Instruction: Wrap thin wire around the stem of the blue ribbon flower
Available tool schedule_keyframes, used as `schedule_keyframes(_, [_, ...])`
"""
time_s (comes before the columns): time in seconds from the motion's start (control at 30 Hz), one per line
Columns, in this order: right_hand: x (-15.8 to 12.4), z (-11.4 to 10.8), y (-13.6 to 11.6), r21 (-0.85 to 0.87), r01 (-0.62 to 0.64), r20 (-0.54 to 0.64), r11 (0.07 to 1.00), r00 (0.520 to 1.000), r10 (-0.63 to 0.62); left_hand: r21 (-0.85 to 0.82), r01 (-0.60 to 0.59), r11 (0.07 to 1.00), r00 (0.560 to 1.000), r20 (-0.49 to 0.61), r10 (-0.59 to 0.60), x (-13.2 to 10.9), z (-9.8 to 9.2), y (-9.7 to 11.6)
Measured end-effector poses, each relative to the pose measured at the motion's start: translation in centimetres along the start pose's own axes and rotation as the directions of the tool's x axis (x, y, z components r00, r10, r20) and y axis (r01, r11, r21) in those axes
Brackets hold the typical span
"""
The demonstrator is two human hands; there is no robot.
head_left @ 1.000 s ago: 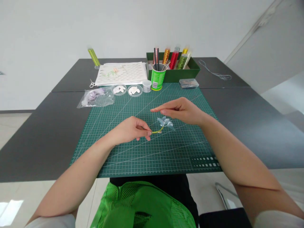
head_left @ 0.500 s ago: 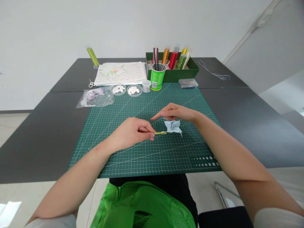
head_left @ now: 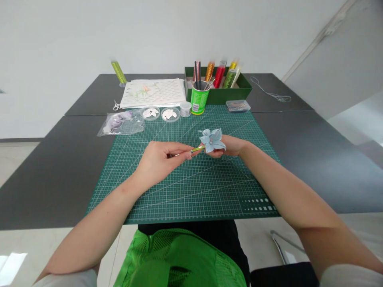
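Note:
A light blue artificial flower point(head_left: 211, 140) with pointed petals is held above the green cutting mat point(head_left: 185, 191). Its yellow-green wrapped stem point(head_left: 197, 149) runs left into my left hand point(head_left: 160, 157), which pinches it between thumb and fingers. Behind the blossom is my right hand point(head_left: 231, 145), its fingers curled and partly covered by the petals. One right fingertip shows close to the stem, near the left fingertips. Whatever the right fingers grip is hidden.
Two dishes of white pieces point(head_left: 170, 114), a stack of small round containers point(head_left: 185, 108) and a green can point(head_left: 199, 98) stand behind the mat. Thread spools fill a dark green box point(head_left: 221, 95). A plastic bag point(head_left: 122, 122) and white scissors point(head_left: 116, 105) lie left.
The flower has risen away from me, and its blossom now faces me more directly. My left hand moved up with it. My right hand went from an outstretched finger to curled behind the petals.

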State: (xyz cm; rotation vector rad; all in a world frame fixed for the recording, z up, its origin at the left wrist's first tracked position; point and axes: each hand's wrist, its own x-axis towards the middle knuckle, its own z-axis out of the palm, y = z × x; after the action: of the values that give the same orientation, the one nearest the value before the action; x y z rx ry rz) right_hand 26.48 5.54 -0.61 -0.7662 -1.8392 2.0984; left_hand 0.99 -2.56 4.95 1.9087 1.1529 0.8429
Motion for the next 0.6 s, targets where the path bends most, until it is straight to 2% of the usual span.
schedule_keyframes(0.07, [0.2, -0.7, 0.1, 0.121, 0.015, -0.179, 0.993, 0.984, 0.007, -0.080, -0.002, 0.997, 0.999, -0.046, -0.002, 0.0, -0.1, -0.1])
schedule_keyframes(0.1, [0.3, -1.2, 0.1, 0.148, 0.025, -0.302, 0.989, 0.953, 0.022, -0.124, 0.002, 0.992, 0.998, -0.069, -0.011, 0.0, -0.1, -0.1])
schedule_keyframes(0.13, [0.3, -1.7, 0.1, 0.134, 0.023, -0.438, 0.991, 0.898, 0.039, -0.164, 0.004, 0.986, 0.996, -0.089, -0.019, 0.1, -0.2, -0.2])
schedule_keyframes(0.2, [0.4, -2.4, -0.2, 0.021, -0.025, -0.695, 0.999, 0.718, 0.032, -0.220, 0.005, 0.975, 0.993, -0.117, -0.032, 0.2, -0.2, -0.4])
schedule_keyframes(0.27, [0.5, -2.4, -0.5, -0.120, -0.089, -0.854, 0.989, 0.516, -0.057, -0.241, 0.016, 0.970, 0.990, -0.131, -0.048, 0.4, -0.3, -0.5])
schedule_keyframes(0.3, [0.6, -2.0, -0.7, -0.210, -0.095, -0.883, 0.973, 0.446, -0.147, -0.241, 0.021, 0.970, 0.989, -0.136, -0.055, 0.4, -0.3, -0.5])
schedule_keyframes(0.33, [0.8, -1.4, -0.8, -0.304, -0.072, -0.875, 0.950, 0.417, -0.248, -0.237, 0.026, 0.971, 0.988, -0.141, -0.060, 0.5, -0.3, -0.5])
schedule_keyframes(0.37, [1.0, -0.5, -1.0, -0.405, -0.026, -0.833, 0.914, 0.423, -0.357, -0.231, 0.029, 0.973, 0.987, -0.148, -0.064, 0.5, -0.3, -0.4])
schedule_keyframes(0.4, [1.2, 0.7, -1.1, -0.503, 0.044, -0.753, 0.863, 0.468, -0.463, -0.223, 0.029, 0.974, 0.985, -0.157, -0.065, 0.6, -0.3, -0.4])
schedule_keyframes(0.43, [1.4, 2.0, -1.2, -0.507, 0.151, -0.664, 0.849, 0.559, -0.496, -0.214, 0.027, 0.977, 0.984, -0.167, -0.063, 0.6, -0.3, -0.4])
schedule_keyframes(0.47, [1.6, 3.4, -1.3, -0.429, 0.252, -0.581, 0.868, 0.659, -0.479, -0.206, 0.023, 0.978, 0.982, -0.178, -0.061, 0.6, -0.3, -0.4])
schedule_keyframes(0.5, [1.7, 4.7, -1.3, -0.311, 0.314, -0.495, 0.897, 0.752, -0.435, -0.200, 0.019, 0.980, 0.980, -0.191, -0.058, 0.6, -0.3, -0.4])
schedule_keyframes(0.53, [1.9, 6.0, -1.3, -0.201, 0.329, -0.413, 0.923, 0.825, -0.385, -0.197, 0.014, 0.980, 0.977, -0.204, -0.055, 0.6, -0.3, -0.4])
schedule_keyframes(0.57, [1.9, 7.2, -1.3, -0.152, 0.334, -0.361, 0.930, 0.858, -0.366, -0.195, 0.008, 0.981, 0.975, -0.218, -0.051, 0.6, -0.3, -0.5])
schedule_keyframes(0.6, [1.9, 8.1, -1.3, -0.184, 0.332, -0.356, 0.925, 0.855, -0.377, -0.194, 0.004, 0.981, 0.972, -0.231, -0.050, 0.7, -0.3, -0.6])
